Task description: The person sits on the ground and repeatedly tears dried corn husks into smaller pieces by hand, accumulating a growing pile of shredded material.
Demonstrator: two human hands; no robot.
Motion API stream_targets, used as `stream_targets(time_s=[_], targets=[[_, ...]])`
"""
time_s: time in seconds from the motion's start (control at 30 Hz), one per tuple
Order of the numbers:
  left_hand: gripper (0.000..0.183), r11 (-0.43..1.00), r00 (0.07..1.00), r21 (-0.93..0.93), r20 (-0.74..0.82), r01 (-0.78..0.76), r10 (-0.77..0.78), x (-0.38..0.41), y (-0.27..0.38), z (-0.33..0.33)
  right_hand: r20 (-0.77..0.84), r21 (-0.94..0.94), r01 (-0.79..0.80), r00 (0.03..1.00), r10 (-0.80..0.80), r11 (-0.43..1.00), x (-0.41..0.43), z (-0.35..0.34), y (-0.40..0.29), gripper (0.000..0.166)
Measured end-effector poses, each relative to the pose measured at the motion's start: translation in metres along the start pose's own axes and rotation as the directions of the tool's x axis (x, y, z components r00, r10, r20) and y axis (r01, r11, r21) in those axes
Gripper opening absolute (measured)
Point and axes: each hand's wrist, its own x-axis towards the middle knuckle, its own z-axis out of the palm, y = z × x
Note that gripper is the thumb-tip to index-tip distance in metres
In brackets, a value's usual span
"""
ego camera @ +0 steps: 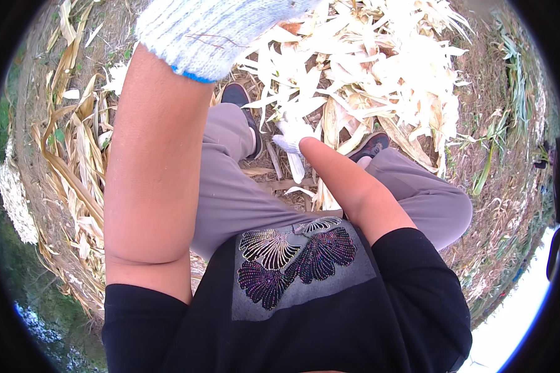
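My left hand (210,35) is raised close to the camera at the top, in a white knitted glove with a blue cuff edge. Its fingers run out of the frame, so what it holds is hidden. Lower and farther off, between my shoes, my right hand (291,134) wears a white glove. It is beside the near edge of a heap of pale corn husks (350,100). A pale strip, perhaps a husk (296,167), hangs just below that hand; whether the fingers grip anything is unclear. Strong glare washes out much of the heap.
My dark shoes (237,95) stand at the heap's near edge. Dry corn stalks and leaves (81,186) lie on the left. Green leaves (487,170) lie on the ground at the right. A wooden bar (287,183) lies between my legs.
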Motion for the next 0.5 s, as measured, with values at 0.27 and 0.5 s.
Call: stream_targets(time_s=[0.27, 0.5], targets=[[0.03, 0.999, 0.999, -0.014, -0.016, 0.035, -0.035, 0.0, 0.0, 0.004, -0.383, 0.742, 0.181, 0.905, 0.187, 0.645, -0.026, -0.044, 0.02, 0.03], [0.033, 0.989, 0.994, -0.108, -0.015, 0.103, -0.105, 0.007, 0.006, 0.023, -0.441, 0.886, 0.462, 0.825, 0.353, 0.027, -0.079, -0.156, 0.056, 0.046]])
